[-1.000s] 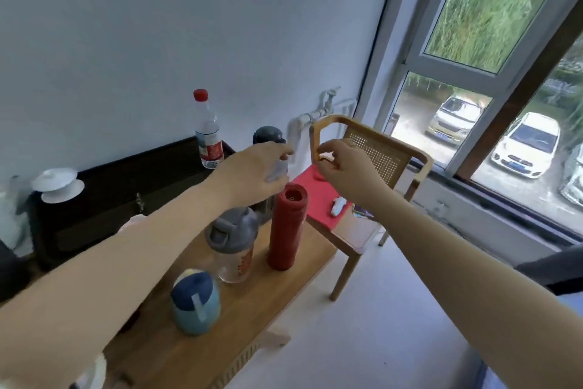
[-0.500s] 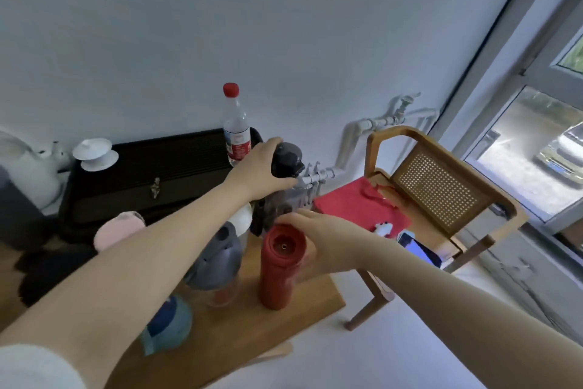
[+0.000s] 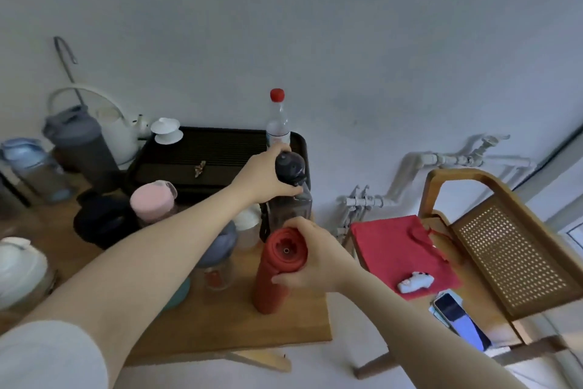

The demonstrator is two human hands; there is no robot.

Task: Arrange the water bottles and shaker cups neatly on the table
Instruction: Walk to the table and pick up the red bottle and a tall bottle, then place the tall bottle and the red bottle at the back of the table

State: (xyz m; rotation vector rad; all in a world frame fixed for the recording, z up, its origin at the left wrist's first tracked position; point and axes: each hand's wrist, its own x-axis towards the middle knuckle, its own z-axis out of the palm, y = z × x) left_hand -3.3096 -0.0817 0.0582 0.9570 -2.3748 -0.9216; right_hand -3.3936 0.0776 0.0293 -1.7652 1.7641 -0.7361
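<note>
Over at the far left, a pale blue bottle (image 3: 23,164) and a tall grey shaker cup (image 3: 82,149) are standing on the wooden table (image 3: 195,325), with a white kettle (image 3: 118,133) behind them. Nearer the middle, a pink-lidded cup (image 3: 153,203) is sitting beside a wide black cup (image 3: 104,224), in front of a black slatted tray (image 3: 205,155). A clear plastic bottle with a red cap (image 3: 277,117) is standing upright at the tray's right end.

The left hand (image 3: 263,177) is reaching forward, its fingers curling round the black lid of a dark transparent bottle (image 3: 291,196) and holding it from the side. Just in front, the right hand (image 3: 310,257) is wrapping its fingers and thumb around the upper part of a red bottle (image 3: 277,272), which is standing upright near the table's right edge, just beside a grey-lidded shaker cup (image 3: 219,257) that the left forearm is partly hiding.

To the right, a wooden chair (image 3: 504,250) is carrying a red cloth (image 3: 397,246), a small white object and a phone (image 3: 460,319).
</note>
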